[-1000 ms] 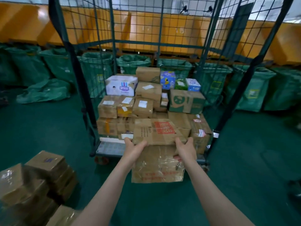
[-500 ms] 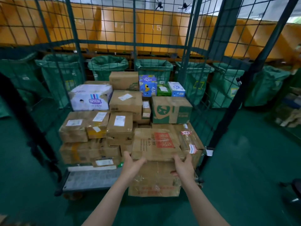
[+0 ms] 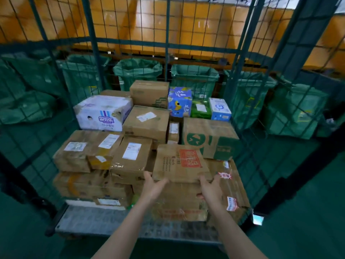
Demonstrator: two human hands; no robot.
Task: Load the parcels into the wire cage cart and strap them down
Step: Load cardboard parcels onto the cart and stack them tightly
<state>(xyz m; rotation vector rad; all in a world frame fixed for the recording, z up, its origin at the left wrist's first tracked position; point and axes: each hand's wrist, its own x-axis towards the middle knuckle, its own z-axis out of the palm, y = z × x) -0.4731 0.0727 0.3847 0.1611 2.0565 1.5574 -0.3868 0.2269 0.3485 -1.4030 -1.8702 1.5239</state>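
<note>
Brown cardboard parcel (image 3: 181,163), creased, red-labelled, in the gripping fingers (image 3: 147,175) of left hand (image 3: 153,186) and right hand (image 3: 210,188).

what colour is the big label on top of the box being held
red label on the brown box; head view shows it best

Parcel sorting depot: wire cage cart (image 3: 237,58), green sacks (image 3: 138,71) (under yellow chutes (image 3: 186,25)).
</note>
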